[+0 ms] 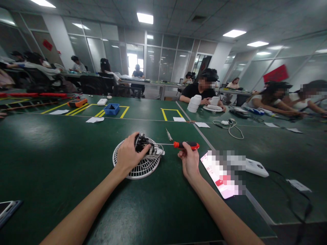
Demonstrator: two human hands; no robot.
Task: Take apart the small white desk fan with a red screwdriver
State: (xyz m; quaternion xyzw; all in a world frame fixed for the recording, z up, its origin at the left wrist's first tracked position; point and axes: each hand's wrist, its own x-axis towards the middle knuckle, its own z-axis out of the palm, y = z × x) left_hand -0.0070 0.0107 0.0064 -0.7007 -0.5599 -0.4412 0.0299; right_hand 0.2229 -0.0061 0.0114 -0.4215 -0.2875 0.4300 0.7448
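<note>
A round white fan grille (pixel 143 171) lies on the green table, with a black motor assembly (pixel 141 143) and white wires (pixel 153 154) on top. My left hand (pixel 129 153) is wrapped round the motor assembly from the left side. In my right hand (pixel 189 158) is a screwdriver (pixel 186 145) with a red and black handle, held level. Its shaft points left and reaches the motor assembly; whether the tip sits in a screw cannot be made out. A small slim tool with a pointed end (pixel 169 134), perhaps a tester, lies just behind the screwdriver.
Right of my right hand lie a lit phone (pixel 219 180) and a white device (pixel 257 167) with a black cable. A blue bin (pixel 111 109) and an orange meter (pixel 77 102) stand farther back. Across the table, a person (pixel 201 90) handles white parts. Another phone (pixel 7 211) is at the left edge.
</note>
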